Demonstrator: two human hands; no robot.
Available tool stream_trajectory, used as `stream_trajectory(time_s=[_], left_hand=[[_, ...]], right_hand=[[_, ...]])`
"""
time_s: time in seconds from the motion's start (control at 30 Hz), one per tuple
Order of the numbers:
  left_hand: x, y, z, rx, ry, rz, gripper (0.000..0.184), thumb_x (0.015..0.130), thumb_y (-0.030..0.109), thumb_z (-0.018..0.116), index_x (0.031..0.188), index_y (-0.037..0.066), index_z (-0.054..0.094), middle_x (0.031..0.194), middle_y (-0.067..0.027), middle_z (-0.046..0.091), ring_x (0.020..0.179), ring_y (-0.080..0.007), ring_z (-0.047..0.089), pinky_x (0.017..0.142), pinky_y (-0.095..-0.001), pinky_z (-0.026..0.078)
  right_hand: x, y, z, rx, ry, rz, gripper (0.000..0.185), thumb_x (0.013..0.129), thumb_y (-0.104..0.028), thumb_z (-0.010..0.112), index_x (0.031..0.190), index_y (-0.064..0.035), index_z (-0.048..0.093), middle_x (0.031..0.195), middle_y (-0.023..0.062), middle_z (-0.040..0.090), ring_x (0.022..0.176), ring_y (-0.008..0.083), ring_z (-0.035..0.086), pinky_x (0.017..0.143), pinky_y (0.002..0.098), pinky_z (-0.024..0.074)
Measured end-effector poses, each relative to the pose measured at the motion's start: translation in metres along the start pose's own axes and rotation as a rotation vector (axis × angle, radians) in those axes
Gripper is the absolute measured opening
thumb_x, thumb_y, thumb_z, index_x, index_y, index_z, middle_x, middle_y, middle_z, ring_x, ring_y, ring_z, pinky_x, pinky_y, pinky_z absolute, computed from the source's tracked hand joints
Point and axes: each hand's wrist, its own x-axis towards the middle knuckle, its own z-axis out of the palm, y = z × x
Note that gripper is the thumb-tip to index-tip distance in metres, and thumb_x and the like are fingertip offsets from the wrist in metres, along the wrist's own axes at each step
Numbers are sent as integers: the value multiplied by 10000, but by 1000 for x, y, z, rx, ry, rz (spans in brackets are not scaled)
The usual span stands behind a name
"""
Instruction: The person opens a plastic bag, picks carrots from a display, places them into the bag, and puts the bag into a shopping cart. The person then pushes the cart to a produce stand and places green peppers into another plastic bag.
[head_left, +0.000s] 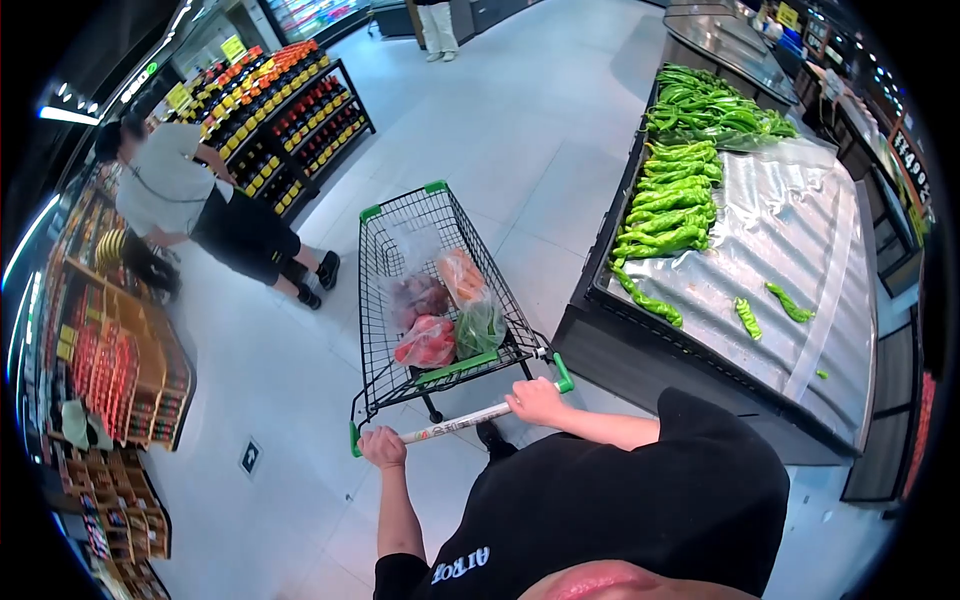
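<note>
Your left fingers (377,442) and right fingers (522,401) wrap the cart handle (455,424), bagged produce (425,342) already loaded ahead of them, green peppers (672,200) lying loose to their right.

left hand (383,447) and right hand (537,402) curled in grips, well apart, bare forearms (397,512) extended forward

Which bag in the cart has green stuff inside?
The green-filled bag, nearest the right hand. Only its contents look green, unlike the red-filled bag, orange-filled bag and dark-filled bag.
</note>
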Motion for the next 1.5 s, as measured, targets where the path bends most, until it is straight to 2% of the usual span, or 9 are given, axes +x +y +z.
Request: stream_trajectory(time_s=[0.1, 0.43, 0.6, 0.63, 0.77, 0.9, 1.0, 1.2, 1.5], left_hand=[[50, -29, 34, -30, -2, 82, 269, 848, 208, 472, 586, 152, 499, 643, -22, 541, 673, -249, 507, 700, -397, 353], [206, -49, 129, -121, -9, 211, 257, 843, 204, 504, 594, 139, 506, 648, -24, 548, 670, -251, 512, 691, -409, 352], [273, -29, 175, -161, -2, 276, 244, 831, 210, 518, 596, 147, 512, 641, -21, 547, 660, -250, 511, 679, -405, 353], [286, -26, 184, -181, -6, 293, 242, 836, 212, 517, 601, 149, 511, 649, -21, 552, 658, -252, 511, 673, -407, 352], [333, -3, 211, -253, -53, 334, 233, 846, 191, 519, 617, 146, 524, 659, -22, 556, 658, -253, 509, 667, -408, 350], [377, 16, 243, -254, -79, 395, 230, 852, 166, 521, 624, 142, 534, 656, -23, 553, 657, -255, 508, 668, -402, 352], [401, 38, 260, -258, -117, 397, 236, 850, 160, 522, 615, 142, 527, 644, -21, 551, 654, -254, 510, 667, -396, 351], [461, 82, 299, -359, -110, 448, 237, 842, 154, 520, 604, 151, 523, 631, -19, 543, 643, -254, 506, 658, -398, 342], [547, 153, 389, -395, -96, 519, 223, 836, 179, 521, 613, 163, 529, 654, -9, 543, 658, -242, 499, 665, -392, 339]], right_hand=[[38, -6, 6, -2, -25, 83, 320, 934, -340, 567, 787, -56, 577, 736, 125, 639, 722, 330, 642, 646, 441, 450], [141, 22, 12, -44, 165, 189, 270, 911, -298, 616, 766, -76, 563, 687, 101, 613, 661, 341, 614, 615, 467, 441], [188, 59, -3, -22, 33, 375, 299, 914, -327, 585, 767, -66, 584, 711, 110, 638, 716, 347, 650, 625, 486, 495], [201, 64, -8, 8, -1, 450, 317, 907, -341, 583, 781, -52, 623, 710, 120, 639, 741, 356, 669, 679, 500, 528], [230, 114, -15, -48, 345, 369, 260, 846, -237, 657, 671, -53, 598, 742, 102, 579, 779, 316, 611, 709, 453, 483], [251, 156, -42, -180, 526, 451, 222, 820, -178, 683, 657, -71, 578, 736, 81, 565, 762, 282, 588, 697, 424, 455], [265, 181, -48, -204, 556, 437, 221, 820, -177, 682, 655, -75, 577, 721, 82, 559, 756, 278, 588, 688, 414, 457], [301, 228, -63, -218, 565, 565, 302, 840, -178, 670, 590, -58, 552, 610, 100, 561, 566, 319, 597, 576, 430, 493], [351, 314, -84, -225, 505, 741, 312, 862, -205, 643, 601, -44, 584, 630, 110, 588, 592, 327, 614, 599, 437, 508]])
